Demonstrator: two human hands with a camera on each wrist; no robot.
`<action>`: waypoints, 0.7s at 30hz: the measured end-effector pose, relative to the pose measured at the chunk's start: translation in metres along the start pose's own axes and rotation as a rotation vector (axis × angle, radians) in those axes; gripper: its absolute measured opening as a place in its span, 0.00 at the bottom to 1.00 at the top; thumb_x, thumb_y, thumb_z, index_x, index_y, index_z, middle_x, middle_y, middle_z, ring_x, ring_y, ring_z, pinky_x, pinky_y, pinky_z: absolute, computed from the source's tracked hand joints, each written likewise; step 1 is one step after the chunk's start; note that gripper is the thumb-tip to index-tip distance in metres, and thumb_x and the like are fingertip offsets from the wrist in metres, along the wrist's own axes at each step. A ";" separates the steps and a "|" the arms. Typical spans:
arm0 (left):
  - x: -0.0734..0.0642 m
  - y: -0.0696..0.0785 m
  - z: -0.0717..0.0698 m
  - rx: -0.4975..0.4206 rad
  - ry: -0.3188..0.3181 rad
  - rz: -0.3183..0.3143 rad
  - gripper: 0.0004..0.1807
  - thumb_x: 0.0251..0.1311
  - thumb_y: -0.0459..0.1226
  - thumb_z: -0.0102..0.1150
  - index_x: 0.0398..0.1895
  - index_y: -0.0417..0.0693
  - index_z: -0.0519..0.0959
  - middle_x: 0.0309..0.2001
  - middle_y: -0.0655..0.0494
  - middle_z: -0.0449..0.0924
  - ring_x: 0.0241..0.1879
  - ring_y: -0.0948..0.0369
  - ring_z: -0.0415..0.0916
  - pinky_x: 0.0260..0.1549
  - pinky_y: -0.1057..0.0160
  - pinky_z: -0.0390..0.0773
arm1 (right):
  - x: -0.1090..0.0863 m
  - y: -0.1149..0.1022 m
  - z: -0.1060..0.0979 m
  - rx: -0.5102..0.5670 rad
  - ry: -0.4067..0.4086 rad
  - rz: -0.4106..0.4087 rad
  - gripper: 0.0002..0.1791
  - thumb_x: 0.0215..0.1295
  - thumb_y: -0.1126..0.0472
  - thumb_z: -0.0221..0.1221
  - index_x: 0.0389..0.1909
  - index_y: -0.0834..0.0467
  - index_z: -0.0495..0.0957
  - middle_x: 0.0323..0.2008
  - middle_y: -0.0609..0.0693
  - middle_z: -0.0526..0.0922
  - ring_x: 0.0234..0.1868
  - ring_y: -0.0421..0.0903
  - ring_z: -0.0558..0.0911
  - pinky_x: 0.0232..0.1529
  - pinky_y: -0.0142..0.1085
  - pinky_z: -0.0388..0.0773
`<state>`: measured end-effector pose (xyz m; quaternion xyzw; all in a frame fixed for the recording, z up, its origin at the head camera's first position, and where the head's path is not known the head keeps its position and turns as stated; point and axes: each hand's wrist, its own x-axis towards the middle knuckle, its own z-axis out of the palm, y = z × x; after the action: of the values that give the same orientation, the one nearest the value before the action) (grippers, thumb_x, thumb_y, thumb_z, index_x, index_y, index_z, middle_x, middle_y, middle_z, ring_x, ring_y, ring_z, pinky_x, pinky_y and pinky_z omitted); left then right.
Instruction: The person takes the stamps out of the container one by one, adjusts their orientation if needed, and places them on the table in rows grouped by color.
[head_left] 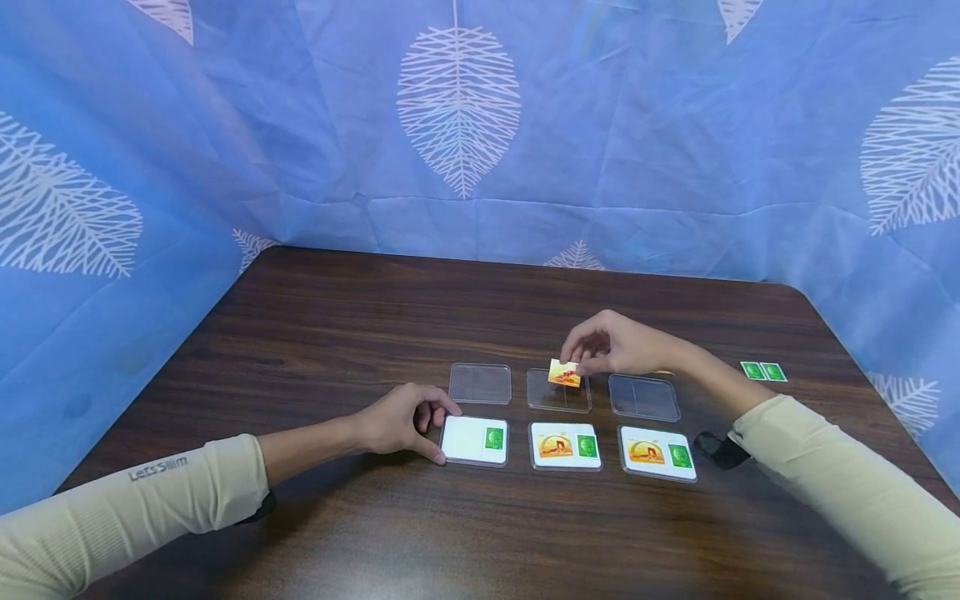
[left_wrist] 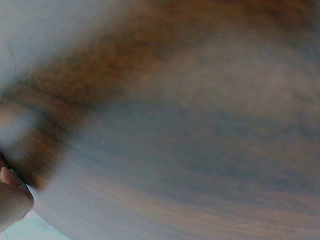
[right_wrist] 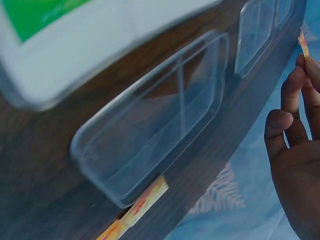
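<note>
Right hand (head_left: 621, 343) pinches an orange stamp (head_left: 562, 373), beyond and right of the leftmost white case (head_left: 462, 438)! Left hand (head_left: 399, 422) seemingly grips that case's left edge.

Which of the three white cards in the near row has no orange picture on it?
The leftmost card, at the left hand: it bears only a green picture, while the middle card and rightmost card each have an orange picture too.

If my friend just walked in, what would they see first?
Probably the big white leaf on the blue cloth behind the table. Next, maybe the little orange-and-yellow picture pinched in the right grip, near the back row's middle clear case. Or the front row's three white cards, each with a bright green square on its right.
</note>
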<state>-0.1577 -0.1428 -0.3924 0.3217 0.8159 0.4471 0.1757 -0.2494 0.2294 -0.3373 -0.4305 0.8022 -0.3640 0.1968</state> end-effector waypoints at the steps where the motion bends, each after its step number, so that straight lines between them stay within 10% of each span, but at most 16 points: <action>1: 0.000 0.000 0.000 -0.001 -0.001 0.001 0.27 0.45 0.27 0.81 0.50 0.31 0.81 0.33 0.55 0.72 0.29 0.64 0.65 0.32 0.68 0.69 | -0.001 0.002 -0.002 -0.008 0.004 -0.003 0.08 0.67 0.72 0.65 0.45 0.63 0.86 0.39 0.53 0.88 0.37 0.44 0.84 0.36 0.36 0.82; 21: -0.001 0.001 0.000 0.008 0.002 -0.003 0.27 0.47 0.27 0.81 0.52 0.31 0.81 0.34 0.55 0.72 0.29 0.64 0.65 0.33 0.68 0.69 | -0.030 0.032 -0.024 -0.094 0.105 0.089 0.10 0.69 0.77 0.60 0.44 0.65 0.86 0.40 0.55 0.88 0.32 0.47 0.82 0.32 0.37 0.79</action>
<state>-0.1560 -0.1432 -0.3919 0.3208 0.8184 0.4438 0.1742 -0.2658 0.2759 -0.3459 -0.3836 0.8459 -0.3388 0.1499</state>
